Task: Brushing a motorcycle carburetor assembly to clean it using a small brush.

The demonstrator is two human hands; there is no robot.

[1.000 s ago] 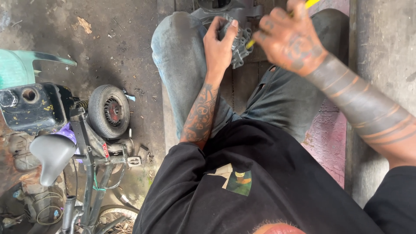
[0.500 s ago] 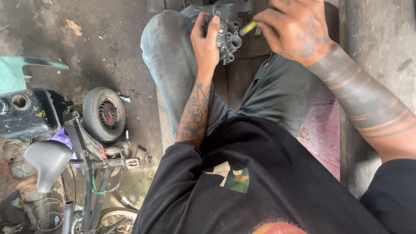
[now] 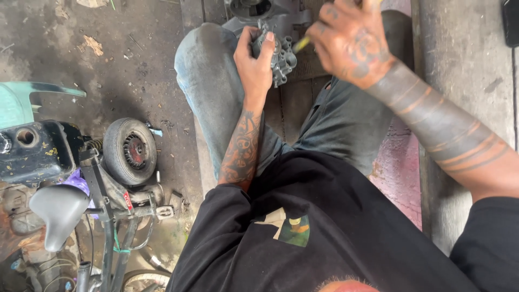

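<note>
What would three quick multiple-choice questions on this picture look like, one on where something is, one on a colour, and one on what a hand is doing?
1. Where does the small wheel lie?
A. On the ground to the person's left
B. On the person's lap
C. On the wall to the right

2. What colour is the tool handle in the right hand?
A. Red
B. Yellow
C. Blue

3. What is the left hand doing?
A. Resting open on the knee
B. Gripping the grey metal part
C. Holding the wheel

Answers: 1 A, since the wheel sits on the dirty floor by the dismantled scooter. 2 B, since a yellow strip shows between the fingers and the part. 3 B, since the fingers wrap round the part above the knees.
</note>
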